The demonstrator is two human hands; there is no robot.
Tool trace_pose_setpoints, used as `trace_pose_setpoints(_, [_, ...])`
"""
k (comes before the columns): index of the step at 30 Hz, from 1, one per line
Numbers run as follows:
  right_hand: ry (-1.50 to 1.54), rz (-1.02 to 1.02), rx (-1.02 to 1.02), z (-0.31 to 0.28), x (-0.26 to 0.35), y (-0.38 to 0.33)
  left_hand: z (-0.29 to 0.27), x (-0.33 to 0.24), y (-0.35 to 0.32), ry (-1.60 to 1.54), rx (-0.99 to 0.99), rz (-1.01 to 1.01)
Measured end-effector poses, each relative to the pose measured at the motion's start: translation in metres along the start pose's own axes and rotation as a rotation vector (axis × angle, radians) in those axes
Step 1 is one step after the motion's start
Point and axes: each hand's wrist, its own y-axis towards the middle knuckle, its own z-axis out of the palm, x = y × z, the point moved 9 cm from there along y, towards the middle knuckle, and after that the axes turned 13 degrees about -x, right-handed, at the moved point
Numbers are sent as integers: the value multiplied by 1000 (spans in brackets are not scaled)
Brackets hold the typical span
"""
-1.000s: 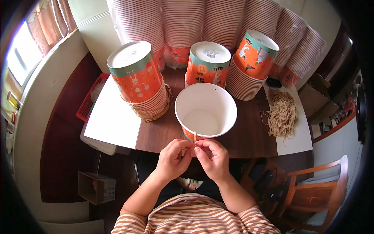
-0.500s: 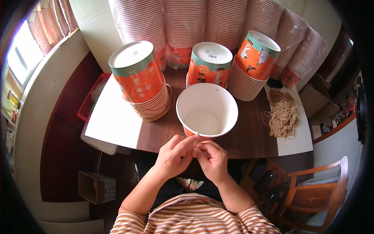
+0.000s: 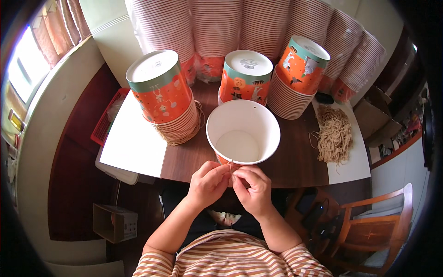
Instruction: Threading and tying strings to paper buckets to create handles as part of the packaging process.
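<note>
The left hand (image 3: 207,183) and right hand (image 3: 251,188) meet at the near rim of an open white-lined orange paper bucket (image 3: 243,133) standing upright on the dark wooden surface (image 3: 295,161); both hands' fingers are pinched together on a thin pale string (image 3: 230,167) at that rim; a bundle of tan strings (image 3: 334,134) lies well apart to the right.

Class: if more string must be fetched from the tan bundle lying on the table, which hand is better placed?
Probably the right hand: the tan bundle of string lies on its side of the white paper bucket; the left hand would have to cross over.
</note>
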Motion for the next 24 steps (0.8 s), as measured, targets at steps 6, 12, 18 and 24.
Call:
trace_pose_setpoints(6, [-180, -120, -80, -2, 5, -5, -11, -12, -4, 107, -140, 140])
trace_pose_setpoints(12, [-152, -197, -125, -1, 16, -3, -17, -30, -9, 231, -184, 379])
trace_pose_setpoints(18, [-234, -242, -144, 3, 18, -5, -17, 1, -12, 38, -267, -254])
trace_pose_setpoints(24, [-200, -223, -75, 11, 16, -6, -4, 23, -26, -441, -212, -741])
